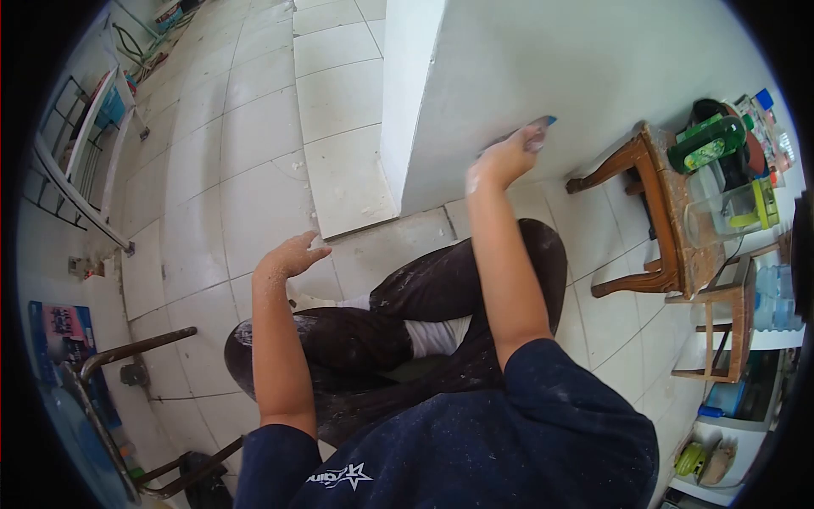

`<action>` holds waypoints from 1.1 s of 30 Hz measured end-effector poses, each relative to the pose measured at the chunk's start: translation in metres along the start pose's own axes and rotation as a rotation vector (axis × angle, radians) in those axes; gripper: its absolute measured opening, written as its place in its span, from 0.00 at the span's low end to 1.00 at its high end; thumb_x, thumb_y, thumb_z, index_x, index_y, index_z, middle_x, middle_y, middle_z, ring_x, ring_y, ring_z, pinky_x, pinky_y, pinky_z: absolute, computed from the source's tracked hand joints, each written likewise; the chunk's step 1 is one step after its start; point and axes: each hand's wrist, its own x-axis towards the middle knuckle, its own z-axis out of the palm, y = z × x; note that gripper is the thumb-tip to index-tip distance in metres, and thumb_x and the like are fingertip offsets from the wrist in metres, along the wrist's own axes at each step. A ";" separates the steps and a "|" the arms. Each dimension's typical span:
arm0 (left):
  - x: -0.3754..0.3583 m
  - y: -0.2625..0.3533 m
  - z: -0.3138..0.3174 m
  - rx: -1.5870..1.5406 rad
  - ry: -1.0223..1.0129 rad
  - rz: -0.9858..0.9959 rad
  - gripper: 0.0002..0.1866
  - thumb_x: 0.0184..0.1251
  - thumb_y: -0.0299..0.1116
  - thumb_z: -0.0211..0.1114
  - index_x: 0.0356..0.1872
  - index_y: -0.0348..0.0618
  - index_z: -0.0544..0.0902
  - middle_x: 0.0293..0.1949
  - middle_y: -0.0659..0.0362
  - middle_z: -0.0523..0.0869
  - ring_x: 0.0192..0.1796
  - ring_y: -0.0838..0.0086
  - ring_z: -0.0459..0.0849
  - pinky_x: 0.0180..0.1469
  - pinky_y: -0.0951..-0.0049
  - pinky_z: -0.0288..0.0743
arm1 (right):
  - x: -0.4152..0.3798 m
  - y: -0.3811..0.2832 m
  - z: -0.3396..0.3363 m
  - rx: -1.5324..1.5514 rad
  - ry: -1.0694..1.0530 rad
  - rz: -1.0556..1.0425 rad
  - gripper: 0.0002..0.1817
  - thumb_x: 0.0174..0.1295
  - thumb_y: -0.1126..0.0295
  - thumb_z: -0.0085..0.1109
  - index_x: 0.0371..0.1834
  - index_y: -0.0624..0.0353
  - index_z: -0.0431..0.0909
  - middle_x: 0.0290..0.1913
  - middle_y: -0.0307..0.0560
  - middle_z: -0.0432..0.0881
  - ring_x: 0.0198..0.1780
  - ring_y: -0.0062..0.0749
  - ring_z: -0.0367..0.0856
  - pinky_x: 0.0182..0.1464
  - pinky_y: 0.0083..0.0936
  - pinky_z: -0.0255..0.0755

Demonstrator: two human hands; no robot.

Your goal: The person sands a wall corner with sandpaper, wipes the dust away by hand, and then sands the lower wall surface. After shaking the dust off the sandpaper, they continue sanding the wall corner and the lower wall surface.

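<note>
My right hand (509, 159) is closed around a flat scraper (549, 121), held close against the pale wall (475, 93). A blue end of the scraper shows past my fingers, and much of it is hidden by the hand. Out over the tiled floor (254, 195), my left hand (292, 257) has its fingers apart and holds nothing. It is nearest to the raised tile step (352, 182) at the foot of the wall. White dust marks my left wrist and my dark trousers (441, 280). I sit on the floor with my legs folded.
To the right stands a carved wooden table (666, 220) carrying a green bottle (710, 144) and a clear container with a lime handle (729, 212). A wooden stool (721, 322) is beside it. On the left are a metal chair frame (140, 346) and a white rack (85, 182).
</note>
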 end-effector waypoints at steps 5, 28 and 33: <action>-0.003 -0.016 -0.006 0.043 -0.002 -0.084 0.40 0.68 0.60 0.57 0.73 0.43 0.64 0.70 0.44 0.68 0.73 0.53 0.67 0.72 0.56 0.62 | 0.098 -0.019 -0.026 0.054 0.139 0.480 0.25 0.78 0.56 0.40 0.58 0.71 0.71 0.52 0.53 0.80 0.48 0.37 0.79 0.51 0.30 0.74; 0.006 0.001 0.012 0.079 -0.164 -0.005 0.40 0.67 0.61 0.58 0.72 0.45 0.65 0.67 0.43 0.73 0.70 0.54 0.71 0.70 0.59 0.65 | 0.042 -0.023 -0.008 -0.378 -0.068 -0.315 0.29 0.78 0.60 0.41 0.72 0.74 0.58 0.71 0.68 0.65 0.74 0.49 0.63 0.72 0.33 0.58; 0.010 -0.003 0.002 0.058 0.025 -0.069 0.39 0.68 0.58 0.59 0.72 0.43 0.65 0.69 0.44 0.71 0.71 0.54 0.69 0.70 0.58 0.65 | 0.036 -0.045 -0.021 -0.178 -0.145 -0.165 0.28 0.77 0.58 0.46 0.67 0.74 0.66 0.65 0.56 0.74 0.63 0.37 0.75 0.64 0.28 0.64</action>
